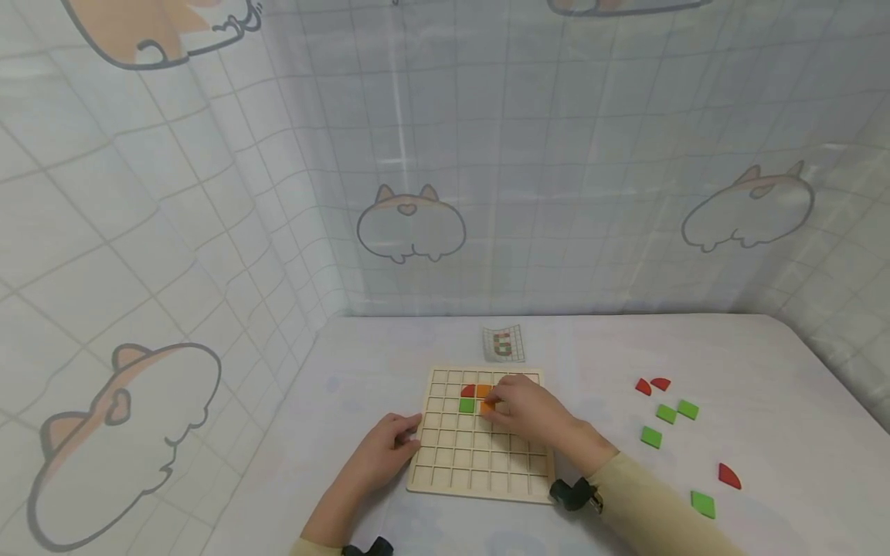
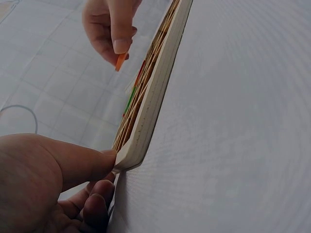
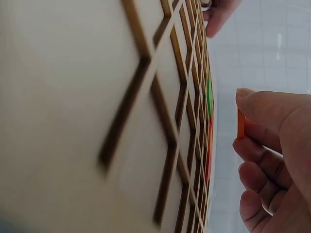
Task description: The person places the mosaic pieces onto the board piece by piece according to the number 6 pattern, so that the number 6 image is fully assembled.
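A pale wooden grid board [image 1: 452, 457] lies on the table before me. My left hand [image 1: 378, 455] holds its left edge, thumb on the rim and other fingers curled at the side, as the left wrist view shows. Between thumb and fingertips my right hand [image 1: 534, 413] pinches a thin orange tile [image 3: 240, 125]. In the right wrist view that tile is apart from the board, above the grid. Set in the upper cells are a red quarter-round tile [image 1: 469, 391], an orange tile [image 1: 483, 391] and a green square tile [image 1: 467, 405].
A small card with a coloured grid pattern [image 1: 504, 343] lies behind the board. To the right are scattered several green square tiles [image 1: 651, 437] and three red quarter-round tiles [image 1: 729, 476]. Grid-patterned curtains [image 1: 528, 232] hang behind the table.
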Available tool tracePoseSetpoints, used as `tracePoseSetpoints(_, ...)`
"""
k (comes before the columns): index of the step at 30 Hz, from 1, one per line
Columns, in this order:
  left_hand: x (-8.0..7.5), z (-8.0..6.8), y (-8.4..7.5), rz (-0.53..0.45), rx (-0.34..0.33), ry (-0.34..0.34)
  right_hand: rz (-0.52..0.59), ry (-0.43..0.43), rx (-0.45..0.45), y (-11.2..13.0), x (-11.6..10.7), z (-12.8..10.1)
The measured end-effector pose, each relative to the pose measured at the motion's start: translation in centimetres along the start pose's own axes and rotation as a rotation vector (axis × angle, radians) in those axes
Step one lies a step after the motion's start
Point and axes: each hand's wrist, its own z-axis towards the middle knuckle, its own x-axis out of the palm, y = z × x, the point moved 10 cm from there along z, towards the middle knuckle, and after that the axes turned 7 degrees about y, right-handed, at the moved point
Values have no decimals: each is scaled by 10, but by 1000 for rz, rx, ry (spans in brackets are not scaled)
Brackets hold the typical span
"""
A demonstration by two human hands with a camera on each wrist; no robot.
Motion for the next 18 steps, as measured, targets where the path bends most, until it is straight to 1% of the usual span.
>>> tracePoseSetpoints(6,0,0,1,-4,-22,4,9,-8,-31,15,3,5)
tracePoseSetpoints(8,0,0,0,-2,-11,5,3,-12,-43,18,5,7)
tracePoseSetpoints(12,0,0,0,0,-3,0,-19,-9,-39,21,10,11)
tracePoseSetpoints(18,0,0,1,4,-18,7,-30,-10,-58,27,14,16)
